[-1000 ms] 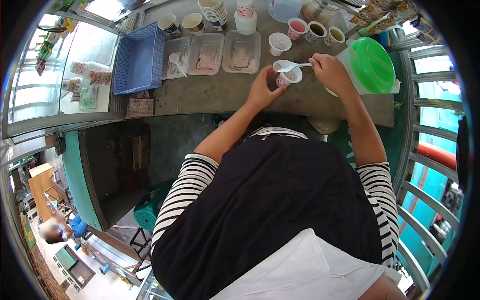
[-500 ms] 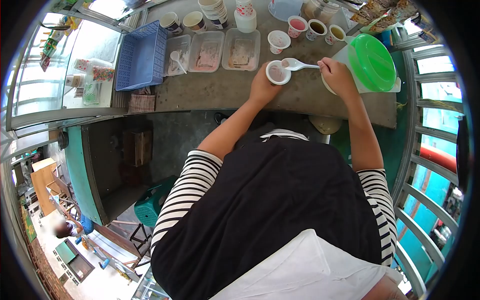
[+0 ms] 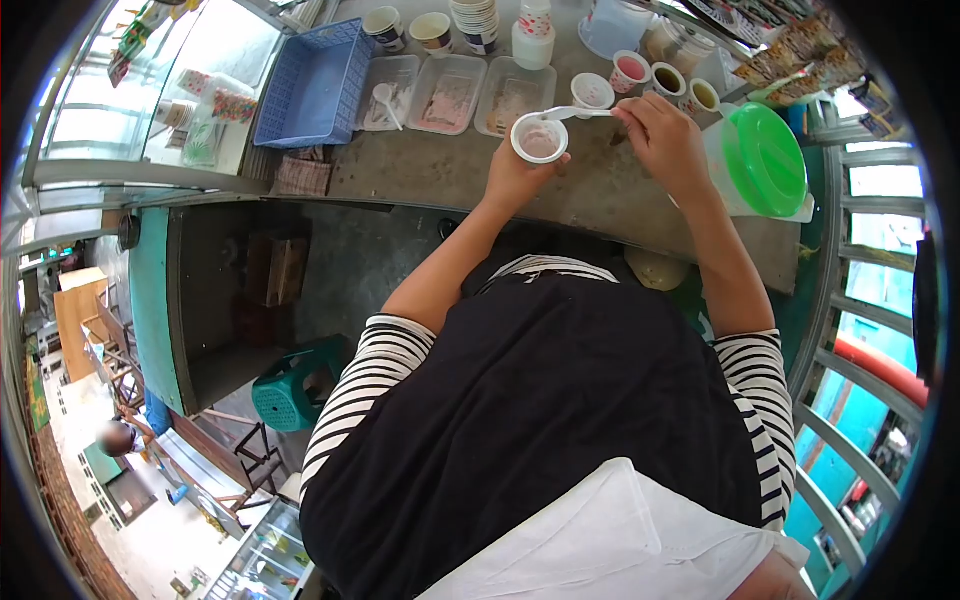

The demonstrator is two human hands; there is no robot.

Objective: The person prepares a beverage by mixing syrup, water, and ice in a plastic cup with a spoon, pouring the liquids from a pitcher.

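Observation:
My left hand (image 3: 515,170) grips a small paper cup (image 3: 539,139) with pinkish contents, lifted a little above the grey counter (image 3: 440,170). My right hand (image 3: 665,140) holds a white plastic spoon (image 3: 575,113) by its handle, with the bowl of the spoon at the cup's far rim. Just behind the spoon stands another small white patterned cup (image 3: 593,92).
Three clear plastic trays (image 3: 452,96) and a blue basket (image 3: 318,85) lie at the back left. Filled small cups (image 3: 667,82), a cup stack (image 3: 477,22) and a white tub with a green lid (image 3: 762,160) stand at the back and right. Metal bars line the right side.
My view has shifted, so the counter sits a little higher and further right. The cup stays in my left hand, and the spoon has come closer to its rim.

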